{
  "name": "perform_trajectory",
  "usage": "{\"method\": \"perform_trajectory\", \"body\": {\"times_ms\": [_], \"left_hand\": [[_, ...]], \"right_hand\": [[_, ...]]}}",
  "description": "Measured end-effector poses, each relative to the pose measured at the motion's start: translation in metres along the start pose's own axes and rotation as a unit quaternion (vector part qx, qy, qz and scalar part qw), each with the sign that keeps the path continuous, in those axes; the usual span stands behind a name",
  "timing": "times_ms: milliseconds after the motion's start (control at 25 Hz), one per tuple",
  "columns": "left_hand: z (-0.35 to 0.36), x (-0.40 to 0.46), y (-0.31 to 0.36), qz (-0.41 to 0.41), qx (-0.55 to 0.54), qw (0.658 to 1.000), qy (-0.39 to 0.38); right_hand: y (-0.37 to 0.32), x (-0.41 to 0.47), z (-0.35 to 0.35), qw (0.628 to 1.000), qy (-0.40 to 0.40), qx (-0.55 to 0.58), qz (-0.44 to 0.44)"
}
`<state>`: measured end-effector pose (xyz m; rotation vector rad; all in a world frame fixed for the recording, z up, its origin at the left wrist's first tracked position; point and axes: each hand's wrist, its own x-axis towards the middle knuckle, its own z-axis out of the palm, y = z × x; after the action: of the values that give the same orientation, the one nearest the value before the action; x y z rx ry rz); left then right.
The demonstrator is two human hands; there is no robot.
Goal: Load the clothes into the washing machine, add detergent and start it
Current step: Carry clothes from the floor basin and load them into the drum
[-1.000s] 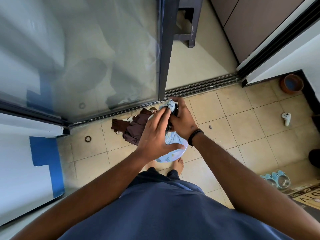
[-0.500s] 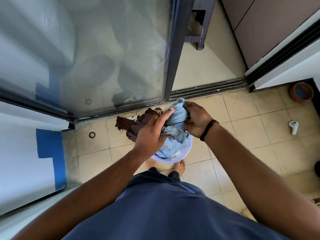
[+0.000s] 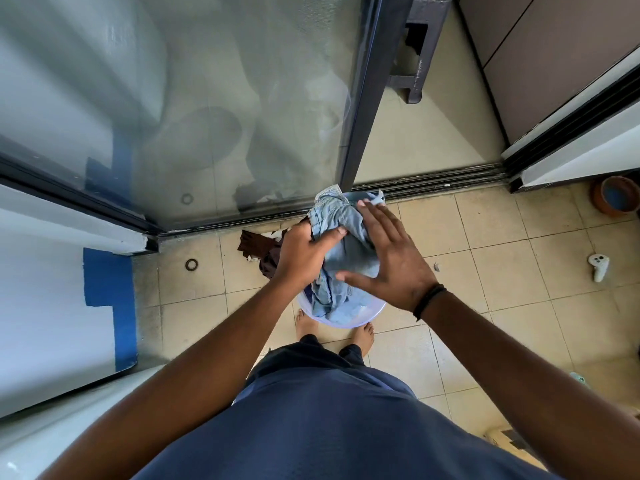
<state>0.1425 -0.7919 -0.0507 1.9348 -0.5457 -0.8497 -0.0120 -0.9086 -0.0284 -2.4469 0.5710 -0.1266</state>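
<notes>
A pale lilac basin (image 3: 372,316) sits on the tiled floor just ahead of my bare feet, heaped with light blue denim clothes (image 3: 343,258). A dark brown garment (image 3: 258,245) hangs over its left side onto the floor. My left hand (image 3: 304,252) grips the bundle from the left, thumb pressed on the denim. My right hand (image 3: 391,259) lies flat on top of the denim with fingers spread, a black band on the wrist. No washing machine or detergent is in view.
A sliding glass door (image 3: 194,109) with a dark frame (image 3: 360,98) stands straight ahead, its track (image 3: 433,185) across the floor. A dark stool (image 3: 420,46) is beyond. A terracotta bowl (image 3: 614,199) and a white controller (image 3: 598,266) lie to the right, a metal ring (image 3: 191,264) to the left.
The bundle has come closer under me. My right hand has let go of the denim's top edge and now rests flat and spread on it; my left hand still grips the clothes.
</notes>
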Motion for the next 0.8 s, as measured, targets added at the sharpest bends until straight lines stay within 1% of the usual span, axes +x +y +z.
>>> {"method": "perform_trajectory", "body": {"times_ms": [40,80,160,200,240,320,400,440,480,520,560,600,640,680,720,760,800], "left_hand": [[0.0,0.002,0.003,-0.017,-0.03,0.999,-0.021],[0.002,0.002,0.007,-0.037,-0.069,0.996,-0.044],[0.003,-0.001,0.014,-0.078,-0.137,0.984,-0.081],[0.003,-0.002,0.017,-0.09,-0.147,0.981,-0.093],[0.002,-0.004,0.021,-0.085,-0.14,0.981,-0.101],[-0.001,-0.007,0.025,-0.033,-0.094,0.988,-0.116],[-0.003,-0.013,0.025,0.051,0.021,0.993,-0.109],[-0.004,-0.017,0.023,0.093,0.092,0.987,-0.095],[-0.005,-0.021,0.02,0.138,0.15,0.975,-0.087],[-0.005,-0.023,0.018,0.193,0.195,0.958,-0.084],[-0.005,-0.024,0.018,0.245,0.223,0.94,-0.079],[-0.005,-0.024,0.019,0.285,0.235,0.927,-0.065],[-0.006,-0.022,0.022,0.317,0.229,0.919,-0.04],[-0.007,-0.019,0.025,0.346,0.209,0.915,-0.007],[-0.009,-0.018,0.029,0.371,0.189,0.909,0.022],[-0.014,-0.016,0.032,0.382,0.171,0.907,0.041],[-0.019,-0.014,0.035,0.369,0.152,0.916,0.042]], "right_hand": [[-0.001,-0.003,0.003,0.999,0.005,-0.048,-0.011],[0.001,-0.004,0.007,0.998,0.014,-0.059,0.0],[-0.001,-0.001,0.004,0.999,0.032,-0.003,0.025],[-0.003,0.001,0.003,0.998,0.049,0.035,0.031],[-0.007,0.002,0.001,0.994,0.075,0.071,0.038],[-0.015,0.006,-0.005,0.98,0.118,0.141,0.077],[-0.02,0.017,-0.01,0.957,0.161,0.19,0.147],[-0.02,0.026,-0.013,0.936,0.186,0.221,0.203],[-0.013,0.036,-0.013,0.897,0.197,0.283,0.277],[-0.007,0.046,-0.016,0.843,0.174,0.371,0.349],[-0.005,0.052,-0.02,0.782,0.105,0.464,0.404],[-0.007,0.052,-0.025,0.733,0.009,0.524,0.434],[-0.009,0.051,-0.032,0.707,-0.075,0.55,0.438],[-0.013,0.051,-0.038,0.714,-0.128,0.541,0.426],[-0.016,0.052,-0.044,0.749,-0.162,0.495,0.409],[-0.02,0.055,-0.05,0.803,-0.167,0.41,0.398],[-0.027,0.057,-0.055,0.859,-0.145,0.307,0.384]]}}
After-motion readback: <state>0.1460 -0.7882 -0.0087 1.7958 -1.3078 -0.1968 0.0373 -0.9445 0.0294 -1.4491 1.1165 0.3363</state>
